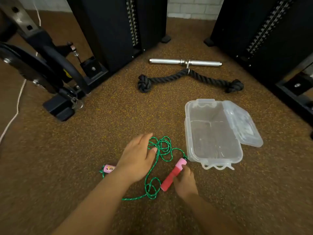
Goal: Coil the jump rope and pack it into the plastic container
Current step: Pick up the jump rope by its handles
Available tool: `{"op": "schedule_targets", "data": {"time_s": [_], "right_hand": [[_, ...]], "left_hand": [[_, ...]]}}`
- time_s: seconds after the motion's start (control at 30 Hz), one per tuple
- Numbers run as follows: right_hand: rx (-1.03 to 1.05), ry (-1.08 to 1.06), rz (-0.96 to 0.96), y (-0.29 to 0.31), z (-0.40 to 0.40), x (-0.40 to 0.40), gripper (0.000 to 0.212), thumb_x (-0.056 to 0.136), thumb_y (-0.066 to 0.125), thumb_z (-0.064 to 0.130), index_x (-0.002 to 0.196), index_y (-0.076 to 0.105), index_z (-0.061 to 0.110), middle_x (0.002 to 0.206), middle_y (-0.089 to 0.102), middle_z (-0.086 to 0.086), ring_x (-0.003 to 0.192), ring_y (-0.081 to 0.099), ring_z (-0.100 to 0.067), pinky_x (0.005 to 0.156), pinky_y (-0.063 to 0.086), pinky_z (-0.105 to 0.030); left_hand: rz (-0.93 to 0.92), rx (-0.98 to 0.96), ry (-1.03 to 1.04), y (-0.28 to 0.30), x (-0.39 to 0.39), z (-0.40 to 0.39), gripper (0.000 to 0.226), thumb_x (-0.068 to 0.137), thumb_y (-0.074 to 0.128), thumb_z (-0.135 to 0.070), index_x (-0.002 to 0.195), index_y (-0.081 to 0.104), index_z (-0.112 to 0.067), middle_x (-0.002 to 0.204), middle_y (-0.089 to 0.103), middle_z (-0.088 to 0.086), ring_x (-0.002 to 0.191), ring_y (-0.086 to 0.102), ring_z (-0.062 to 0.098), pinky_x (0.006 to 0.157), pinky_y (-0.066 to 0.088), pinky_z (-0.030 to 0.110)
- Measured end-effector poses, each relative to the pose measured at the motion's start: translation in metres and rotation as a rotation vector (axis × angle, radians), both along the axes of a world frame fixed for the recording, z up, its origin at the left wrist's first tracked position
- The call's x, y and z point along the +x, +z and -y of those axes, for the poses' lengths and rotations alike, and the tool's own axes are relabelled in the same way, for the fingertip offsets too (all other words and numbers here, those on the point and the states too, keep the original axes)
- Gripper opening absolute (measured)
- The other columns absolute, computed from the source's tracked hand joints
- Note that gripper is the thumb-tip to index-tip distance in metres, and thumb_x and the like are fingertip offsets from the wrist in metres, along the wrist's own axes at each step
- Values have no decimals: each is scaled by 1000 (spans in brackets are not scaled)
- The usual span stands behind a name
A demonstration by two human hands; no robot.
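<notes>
A green jump rope (162, 150) lies in loose tangled loops on the brown speckled floor. One pink and red handle (172, 175) lies near the clear plastic container (189, 133), which stands open with its lid (243, 124) folded to the right. My right hand (184, 184) grips the red end of that handle. My left hand (137, 158) hovers flat over the rope with fingers straight, thumb touching a loop. The other pink handle (109, 168) peeks out left of my left wrist.
A black knotted rope attachment (191, 78) and a steel bar (184, 62) lie farther back. Black weight-stack towers (118, 22) stand behind on both sides. A machine base with a weight plate (33, 65) sits at the left, and a white cord (17, 106) runs along the left edge.
</notes>
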State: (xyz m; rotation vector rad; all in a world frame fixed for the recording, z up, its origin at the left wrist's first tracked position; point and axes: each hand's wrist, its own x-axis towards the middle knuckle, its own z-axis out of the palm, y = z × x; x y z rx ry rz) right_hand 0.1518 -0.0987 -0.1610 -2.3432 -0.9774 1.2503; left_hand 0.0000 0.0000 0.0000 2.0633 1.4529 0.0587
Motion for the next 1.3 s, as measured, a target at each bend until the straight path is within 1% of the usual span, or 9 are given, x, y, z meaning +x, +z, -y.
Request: {"op": "schedule_targets", "data": {"time_s": [0.2, 0.37, 0.6, 0.77, 0.87, 0.93, 1.07, 1.23, 1.3], "right_hand": [[-79, -219, -113, -30, -13, -5, 70, 87, 61, 19, 144, 19, 11, 139, 41, -18, 123, 48, -35, 101, 39, -44], [-69, -324, -76, -43, -19, -11, 77, 83, 68, 22, 142, 21, 9, 133, 46, -19, 114, 53, -36, 94, 42, -41], [-143, -383, -174, -39, -28, -9, 59, 80, 65, 13, 127, 29, 7, 107, 54, -13, 91, 57, -29, 80, 46, -36], [-164, -214, -143, -21, -9, -4, 49, 74, 66, 27, 117, 54, 9, 113, 58, -14, 96, 62, -29, 84, 51, -36], [-151, -117, -132, 5, 3, 5, 52, 70, 62, 31, 118, 54, 11, 115, 56, -13, 95, 62, -29, 85, 53, -40], [-119, -46, -152, 28, 9, 14, 45, 76, 60, 27, 117, 52, 11, 110, 57, -10, 92, 61, -26, 76, 52, -36], [-38, 114, -144, 82, 15, 32, 37, 85, 54, 24, 119, 55, 9, 91, 60, -10, 66, 54, -18, 59, 41, -28], [37, 238, -137, 161, 27, 55, 24, 90, 48, 27, 109, 53, 14, 78, 61, -7, 73, 63, -27, 65, 50, -36], [77, 262, -143, 190, 33, 62, 24, 91, 46, 25, 111, 52, 14, 77, 58, -5, 69, 60, -24, 61, 47, -32]], "left_hand": [[-34, 16, 0, -19, -18, -9, 55, 99, 37, -38, 150, 21, -23, 156, 26, -2, 143, 18, 14, 112, 10, 23], [-7, 32, 37, -22, -28, -11, 54, 98, 41, -36, 149, 26, -23, 153, 31, -2, 140, 23, 13, 113, 14, 25], [-28, 6, 37, -18, -22, -9, 54, 99, 38, -38, 149, 25, -23, 154, 29, -2, 142, 20, 14, 115, 12, 27], [-50, 20, -4, -8, -7, -4, 54, 99, 37, -37, 149, 25, -20, 155, 29, 2, 143, 21, 18, 114, 14, 28], [-45, 13, -39, 3, 1, 6, 54, 99, 37, -37, 149, 26, -19, 155, 29, 5, 143, 21, 21, 115, 15, 30], [-29, 9, -32, 11, 6, 10, 53, 99, 38, -37, 148, 29, -19, 154, 30, 6, 143, 22, 23, 115, 17, 35], [70, 24, -5, 26, 13, 15, 44, 100, 41, -32, 138, 46, -12, 144, 44, 13, 136, 35, 27, 112, 25, 33], [238, -31, 91, 46, 22, 23, 39, 99, 41, -34, 128, 57, -13, 134, 56, 9, 126, 49, 24, 108, 34, 32], [305, -38, 109, 54, 25, 30, 38, 99, 41, -34, 126, 59, -14, 133, 58, 6, 125, 50, 21, 107, 35, 30]]}}
